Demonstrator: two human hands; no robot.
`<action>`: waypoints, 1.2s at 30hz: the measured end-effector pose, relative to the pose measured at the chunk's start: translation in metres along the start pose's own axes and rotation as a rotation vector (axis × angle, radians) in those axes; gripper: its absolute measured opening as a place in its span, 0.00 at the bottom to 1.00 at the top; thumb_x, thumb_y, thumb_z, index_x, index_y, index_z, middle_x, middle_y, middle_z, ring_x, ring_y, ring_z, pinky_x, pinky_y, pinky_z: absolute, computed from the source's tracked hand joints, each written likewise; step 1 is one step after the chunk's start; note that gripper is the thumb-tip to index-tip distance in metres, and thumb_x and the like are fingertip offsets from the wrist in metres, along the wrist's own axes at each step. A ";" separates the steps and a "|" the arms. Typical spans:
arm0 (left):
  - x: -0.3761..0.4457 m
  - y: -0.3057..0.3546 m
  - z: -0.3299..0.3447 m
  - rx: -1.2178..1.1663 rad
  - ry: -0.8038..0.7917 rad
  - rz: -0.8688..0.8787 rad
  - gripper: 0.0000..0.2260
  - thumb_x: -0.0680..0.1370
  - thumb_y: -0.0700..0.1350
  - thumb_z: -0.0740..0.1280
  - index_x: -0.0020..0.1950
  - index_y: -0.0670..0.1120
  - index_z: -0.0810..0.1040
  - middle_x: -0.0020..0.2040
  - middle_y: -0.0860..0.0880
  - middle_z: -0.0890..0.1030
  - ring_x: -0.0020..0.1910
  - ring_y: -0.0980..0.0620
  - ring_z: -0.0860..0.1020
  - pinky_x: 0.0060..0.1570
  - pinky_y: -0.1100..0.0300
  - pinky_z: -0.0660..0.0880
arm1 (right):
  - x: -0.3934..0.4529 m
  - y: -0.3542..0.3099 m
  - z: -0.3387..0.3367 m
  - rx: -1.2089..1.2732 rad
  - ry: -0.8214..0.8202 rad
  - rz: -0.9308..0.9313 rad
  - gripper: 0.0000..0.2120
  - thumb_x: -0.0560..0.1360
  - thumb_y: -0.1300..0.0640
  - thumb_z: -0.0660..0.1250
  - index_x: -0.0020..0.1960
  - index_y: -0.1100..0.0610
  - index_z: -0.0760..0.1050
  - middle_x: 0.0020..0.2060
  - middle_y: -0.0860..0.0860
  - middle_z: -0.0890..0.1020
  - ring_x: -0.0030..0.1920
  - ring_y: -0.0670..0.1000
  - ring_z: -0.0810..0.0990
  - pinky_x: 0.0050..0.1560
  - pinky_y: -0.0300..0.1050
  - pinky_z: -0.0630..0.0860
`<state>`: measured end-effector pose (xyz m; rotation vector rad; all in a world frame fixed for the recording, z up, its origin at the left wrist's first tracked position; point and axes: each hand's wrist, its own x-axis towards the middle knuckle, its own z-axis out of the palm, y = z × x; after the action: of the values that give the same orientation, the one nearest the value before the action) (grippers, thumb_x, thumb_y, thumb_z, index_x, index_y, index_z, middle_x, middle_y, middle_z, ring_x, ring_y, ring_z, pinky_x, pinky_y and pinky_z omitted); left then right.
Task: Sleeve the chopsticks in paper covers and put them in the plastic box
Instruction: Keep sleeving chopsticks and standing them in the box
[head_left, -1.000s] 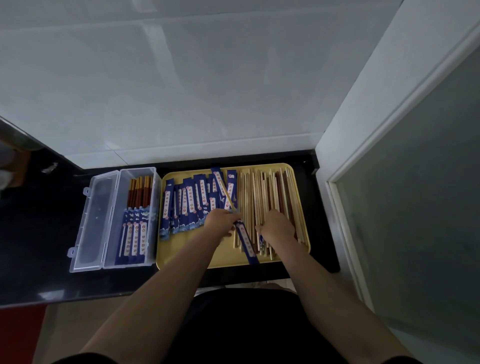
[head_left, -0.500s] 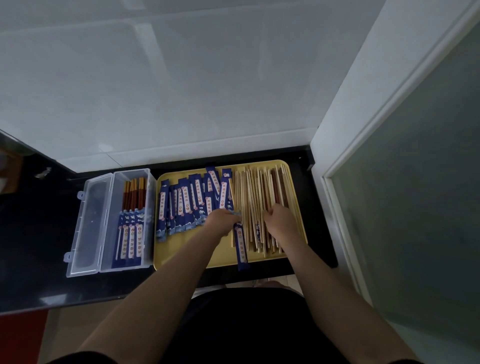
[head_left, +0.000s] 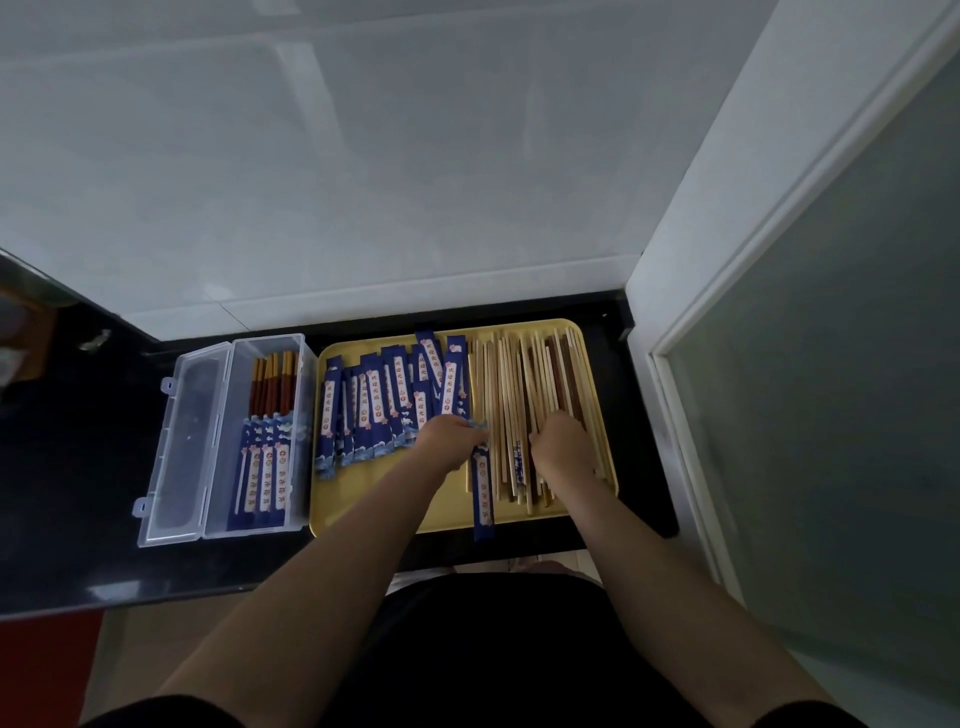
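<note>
Barely started tbh: few sleeved pairs (head_left: 262, 467) in plastic box (head_left: 218, 441) lower left, left hand (head_left: 451, 439) pinching a paper cover (head_left: 482, 488), right hand (head_left: 562, 446) curled onto loose chopsticks (head_left: 519, 405), grip unclear, plenty left on yellow tray (head_left: 447, 512).

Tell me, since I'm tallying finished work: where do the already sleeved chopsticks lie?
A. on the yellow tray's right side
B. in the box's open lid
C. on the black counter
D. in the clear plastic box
D: the sleeved chopsticks lie inside the clear plastic box, left of the yellow tray, brown ends poking out of blue covers.
</note>
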<state>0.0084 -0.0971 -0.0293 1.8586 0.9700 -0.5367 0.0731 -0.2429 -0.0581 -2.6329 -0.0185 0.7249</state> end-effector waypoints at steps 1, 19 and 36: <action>0.000 0.000 0.000 -0.001 -0.002 0.003 0.09 0.80 0.48 0.67 0.50 0.42 0.79 0.42 0.47 0.78 0.40 0.52 0.76 0.49 0.53 0.79 | 0.001 0.000 -0.001 0.016 -0.017 0.013 0.04 0.81 0.56 0.66 0.49 0.56 0.75 0.40 0.50 0.79 0.38 0.48 0.79 0.38 0.41 0.75; -0.006 0.002 -0.003 -0.220 -0.008 0.012 0.06 0.81 0.43 0.66 0.50 0.40 0.78 0.45 0.42 0.81 0.40 0.50 0.80 0.34 0.60 0.77 | 0.010 -0.002 -0.038 0.390 -0.320 -0.106 0.09 0.84 0.54 0.59 0.62 0.53 0.73 0.49 0.52 0.80 0.41 0.48 0.79 0.39 0.41 0.75; -0.007 -0.008 -0.005 -0.263 -0.015 -0.046 0.15 0.82 0.47 0.64 0.63 0.38 0.77 0.43 0.48 0.77 0.39 0.53 0.75 0.41 0.58 0.75 | -0.009 -0.018 0.005 -0.056 -0.051 -0.245 0.07 0.80 0.52 0.67 0.51 0.52 0.69 0.41 0.49 0.76 0.36 0.45 0.75 0.33 0.39 0.67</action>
<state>-0.0022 -0.0933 -0.0263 1.5995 1.0241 -0.4280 0.0642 -0.2250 -0.0508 -2.6014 -0.3738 0.7150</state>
